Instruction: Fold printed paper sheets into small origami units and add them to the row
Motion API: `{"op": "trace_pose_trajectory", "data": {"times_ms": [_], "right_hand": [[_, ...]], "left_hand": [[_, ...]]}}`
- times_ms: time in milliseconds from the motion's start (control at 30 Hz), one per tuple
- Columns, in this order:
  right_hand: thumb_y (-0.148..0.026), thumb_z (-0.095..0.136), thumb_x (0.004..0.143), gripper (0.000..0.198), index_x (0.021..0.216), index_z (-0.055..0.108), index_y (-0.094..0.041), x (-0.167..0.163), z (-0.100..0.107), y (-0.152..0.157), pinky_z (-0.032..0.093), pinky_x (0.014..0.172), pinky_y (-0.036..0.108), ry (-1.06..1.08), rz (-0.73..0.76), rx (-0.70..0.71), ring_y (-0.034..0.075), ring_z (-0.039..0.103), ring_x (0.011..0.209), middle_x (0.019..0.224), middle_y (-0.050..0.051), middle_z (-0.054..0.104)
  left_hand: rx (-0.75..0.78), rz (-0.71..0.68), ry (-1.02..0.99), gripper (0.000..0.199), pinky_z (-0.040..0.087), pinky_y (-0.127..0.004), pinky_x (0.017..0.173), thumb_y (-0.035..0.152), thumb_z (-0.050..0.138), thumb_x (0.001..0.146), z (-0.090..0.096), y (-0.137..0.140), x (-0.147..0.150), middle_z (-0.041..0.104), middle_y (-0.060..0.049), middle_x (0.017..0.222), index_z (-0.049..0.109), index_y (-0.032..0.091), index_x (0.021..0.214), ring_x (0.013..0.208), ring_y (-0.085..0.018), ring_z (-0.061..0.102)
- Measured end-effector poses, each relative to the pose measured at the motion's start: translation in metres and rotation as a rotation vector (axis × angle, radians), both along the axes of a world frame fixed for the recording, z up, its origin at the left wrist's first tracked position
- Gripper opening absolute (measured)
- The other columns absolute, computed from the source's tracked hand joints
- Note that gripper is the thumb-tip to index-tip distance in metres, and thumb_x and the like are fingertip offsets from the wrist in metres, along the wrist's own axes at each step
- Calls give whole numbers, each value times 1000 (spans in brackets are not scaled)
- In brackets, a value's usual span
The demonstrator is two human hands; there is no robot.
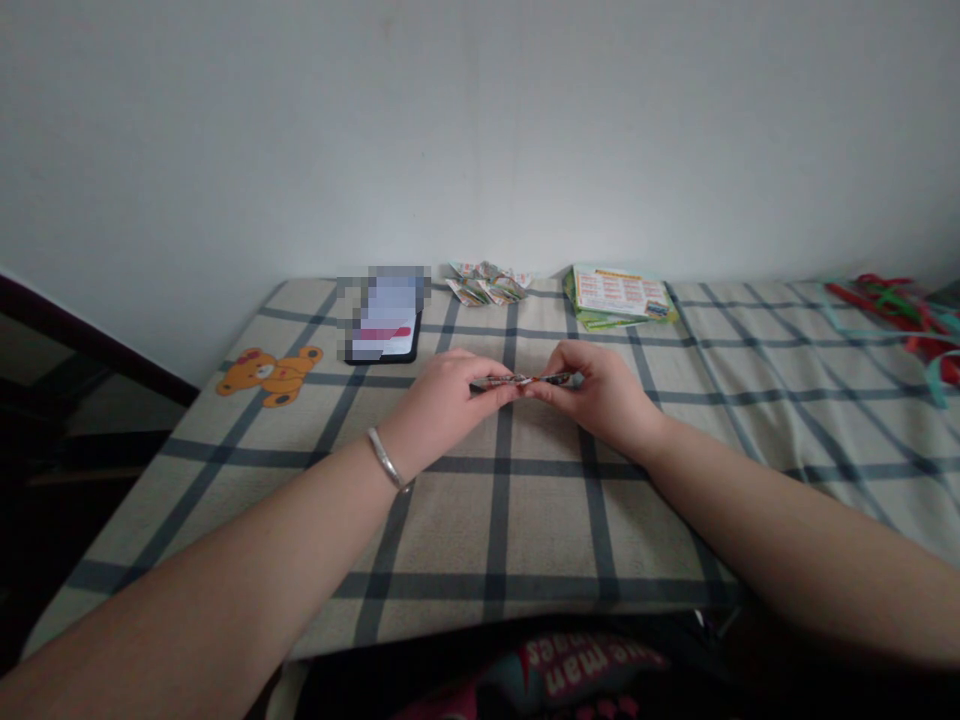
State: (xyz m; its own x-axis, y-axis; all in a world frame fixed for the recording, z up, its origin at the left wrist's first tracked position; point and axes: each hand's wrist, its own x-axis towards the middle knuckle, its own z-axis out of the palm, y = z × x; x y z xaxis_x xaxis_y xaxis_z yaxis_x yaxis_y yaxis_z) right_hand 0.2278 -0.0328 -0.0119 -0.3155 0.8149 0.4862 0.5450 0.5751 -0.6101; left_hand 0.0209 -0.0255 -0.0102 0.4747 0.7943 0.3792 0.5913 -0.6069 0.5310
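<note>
Above the checked tablecloth, my left hand [459, 393] and my right hand [592, 392] meet at the middle of the view. Between them is a thin piece of printed paper [517, 380], seen nearly edge-on and looking folded. My left thumb and fingers pinch its left part; a silver bangle circles that wrist. The right thumb and curled index finger grip the other end. Much of the paper is hidden by the fingers. Beyond the hands lie several folded printed paper pieces [489, 284] and a stack of printed paper sheets [622, 295].
A phone [390, 315] with a lit screen lies behind my left hand. An orange teddy bear cutout [268, 375] is flat near the left edge. Red, green and pale blue ribbon-like strips [900, 310] lie far right. A wall [480, 130] stands behind the table.
</note>
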Motion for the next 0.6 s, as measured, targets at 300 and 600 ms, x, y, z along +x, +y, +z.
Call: {"op": "trace_pose_trajectory", "data": {"times_ms": [300, 600], "right_hand": [[-45, 60, 88, 37, 64, 52, -19, 6, 3, 3, 29, 55, 23, -254, 110, 62, 11, 45, 59, 61, -2, 52], [-52, 50, 92, 46, 62, 54, -19, 14, 10, 5, 23, 54, 26, -457, 170, 96, 12, 45, 56, 56, -1, 49]], "left_hand": [[76, -38, 84, 12, 43, -30, 71, 29, 65, 85, -2, 0, 1, 68, -1, 74, 70, 21, 78, 79, -18, 59], [103, -45, 202, 13, 43, -32, 73, 30, 64, 86, 10, -5, -1, 69, 0, 75, 72, 24, 77, 79, -19, 61]]}}
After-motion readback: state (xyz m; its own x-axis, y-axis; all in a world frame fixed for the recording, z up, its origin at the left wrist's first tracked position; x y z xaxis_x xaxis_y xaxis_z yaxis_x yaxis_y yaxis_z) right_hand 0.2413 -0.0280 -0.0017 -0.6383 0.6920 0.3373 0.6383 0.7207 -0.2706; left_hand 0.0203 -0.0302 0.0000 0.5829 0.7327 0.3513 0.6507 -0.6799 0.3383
